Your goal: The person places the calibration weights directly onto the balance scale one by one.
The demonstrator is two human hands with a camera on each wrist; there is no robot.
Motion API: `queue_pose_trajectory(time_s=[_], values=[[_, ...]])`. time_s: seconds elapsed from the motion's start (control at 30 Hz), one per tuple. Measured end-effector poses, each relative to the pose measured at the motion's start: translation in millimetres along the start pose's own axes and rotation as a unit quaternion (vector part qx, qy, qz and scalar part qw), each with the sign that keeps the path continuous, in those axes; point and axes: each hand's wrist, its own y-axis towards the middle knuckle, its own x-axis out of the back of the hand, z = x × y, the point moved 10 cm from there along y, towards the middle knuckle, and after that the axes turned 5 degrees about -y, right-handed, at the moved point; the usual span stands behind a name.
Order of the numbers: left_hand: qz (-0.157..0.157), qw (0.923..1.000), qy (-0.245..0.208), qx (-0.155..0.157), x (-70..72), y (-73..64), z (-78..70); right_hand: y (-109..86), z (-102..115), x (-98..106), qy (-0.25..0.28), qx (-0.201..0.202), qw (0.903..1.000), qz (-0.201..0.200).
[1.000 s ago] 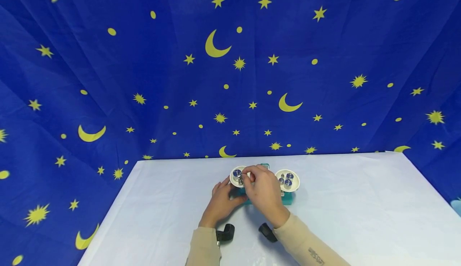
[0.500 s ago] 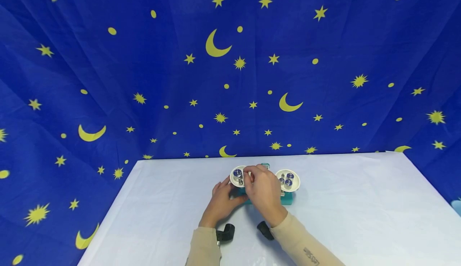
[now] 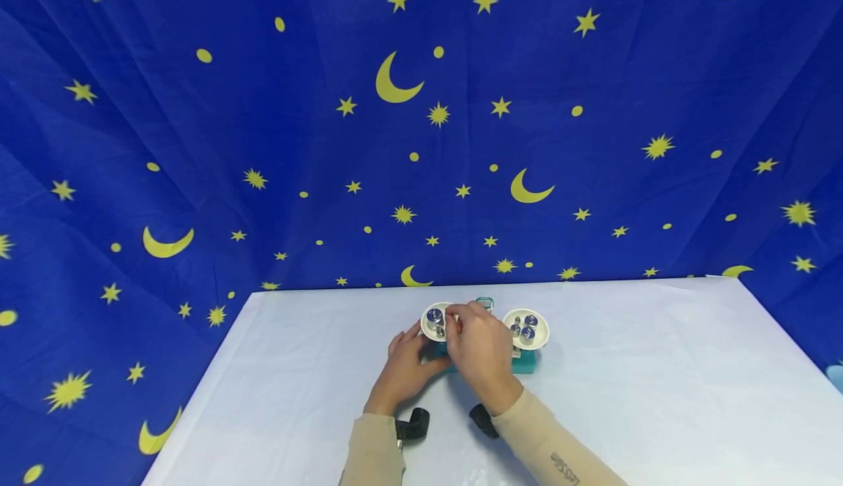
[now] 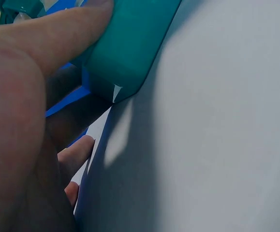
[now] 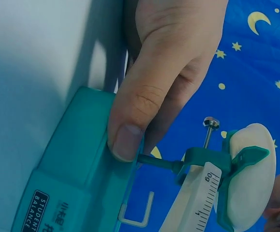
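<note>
A teal balance scale (image 3: 525, 363) with two white pans stands on the table; its base reads "STUDENT BALANCE" in the right wrist view. My left hand (image 3: 403, 370) grips the left end of the base (image 4: 130, 43), thumb on top and fingers behind it. Metal weights (image 3: 434, 316) sit in the left pan (image 3: 424, 329). Over that pan's right side is my right hand (image 3: 484, 347), thumb and forefinger brought together; I cannot tell what lies between the tips. Several weights (image 3: 527, 335) stand in the right pan (image 3: 544, 333).
A white cloth covers the table (image 3: 296, 391). Behind it hangs a blue curtain (image 3: 316, 142) with yellow stars and moons. Black wrist camera mounts (image 3: 414, 425) are at both wrists. A metal screw (image 5: 211, 123) sticks out at the beam's end, close to the pan.
My right hand and forearm have shifted very slightly, the sleeve moving a little left. My left hand, the scale and the weights in view look unchanged.
</note>
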Motion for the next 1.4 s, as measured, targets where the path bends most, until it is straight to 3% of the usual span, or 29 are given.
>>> queue_pose_trajectory(time_s=[1.4], values=[[0.003,0.9999,0.002,0.012,-0.3,1.3,4.6,-5.0,0.4,-9.4,-0.011,0.007,0.9998,0.014]])
